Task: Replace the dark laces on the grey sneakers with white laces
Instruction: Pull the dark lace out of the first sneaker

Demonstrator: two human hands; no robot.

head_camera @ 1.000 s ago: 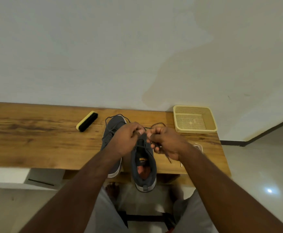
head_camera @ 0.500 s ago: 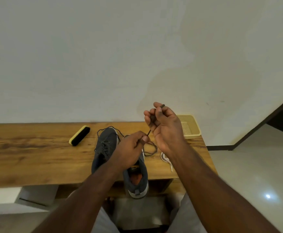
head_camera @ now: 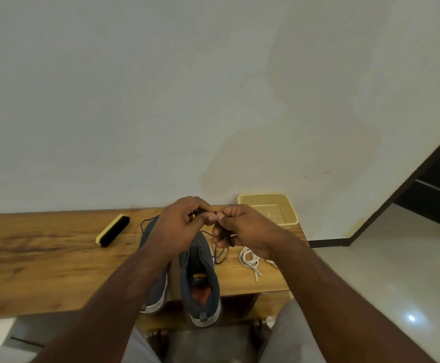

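Two grey sneakers stand side by side on the wooden table, heels toward me: the right sneaker (head_camera: 202, 281) with an orange insole, the left sneaker (head_camera: 156, 292) partly under my left forearm. My left hand (head_camera: 179, 226) and my right hand (head_camera: 236, 229) meet above the shoes' toes, both pinching the dark lace (head_camera: 220, 255), which hangs in a loop down beside the right sneaker. White laces (head_camera: 250, 259) lie bundled on the table just right of the shoes, partly hidden by my right wrist.
A yellow-backed shoe brush (head_camera: 113, 230) lies left of the sneakers. A yellow mesh basket (head_camera: 268, 206) sits at the table's far right corner against the wall. The table (head_camera: 43, 258) ends just right of the white laces; tiled floor beyond.
My right hand, raised high with the dark lace half a second ago, has come down to meet my left hand above the shoes. The view has tilted too.
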